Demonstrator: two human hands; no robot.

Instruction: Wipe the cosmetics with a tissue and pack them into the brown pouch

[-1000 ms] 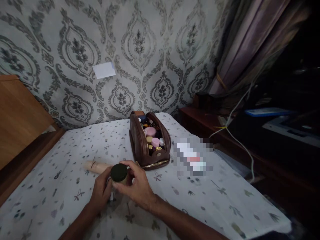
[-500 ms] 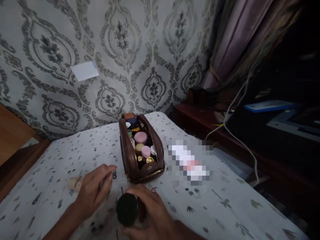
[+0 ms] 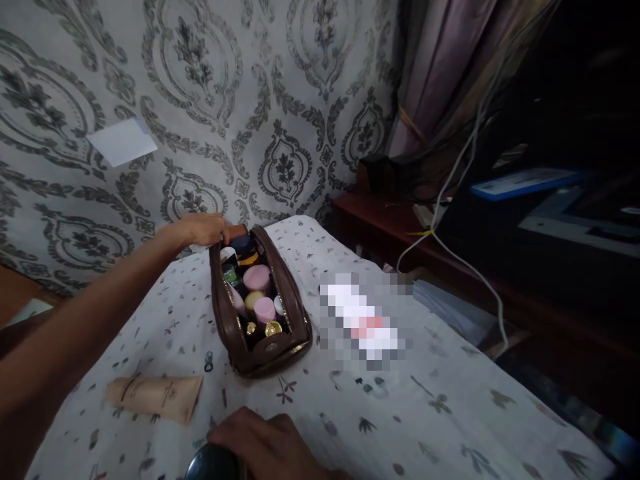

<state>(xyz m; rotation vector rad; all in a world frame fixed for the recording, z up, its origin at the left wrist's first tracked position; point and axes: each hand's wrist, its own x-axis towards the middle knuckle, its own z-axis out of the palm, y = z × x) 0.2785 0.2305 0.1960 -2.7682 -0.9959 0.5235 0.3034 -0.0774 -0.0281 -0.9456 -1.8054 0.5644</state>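
A brown leather bag [image 3: 225, 327] lies unzipped on the patterned white cloth, filled with several jars and bottles, among them a pink-lidded jar [image 3: 257, 278] and gold caps. My left hand [image 3: 203, 230] reaches to the bag's far end and is closed on its edge beside the brown handle tab [image 3: 237, 231]. At the bottom edge my right hand [image 3: 267, 443] is wrapped round a dark-lidded jar [image 3: 213, 463], partly cut off by the frame. A beige tube [image 3: 157, 398] rests flat on the cloth, left of the jar.
A pixelated white and pink item [image 3: 360, 317] lies right of the bag. Behind stands a patterned wall [image 3: 200, 80] with a white paper [image 3: 123, 142] on it. White cables [image 3: 480, 273] hang over a dark red ledge [image 3: 380, 223] at the right.
My left hand has moved forward from above the tube to the bag's far end. My right hand, with the jar, sits lower in the view. The tube is now uncovered, and the view has shifted.
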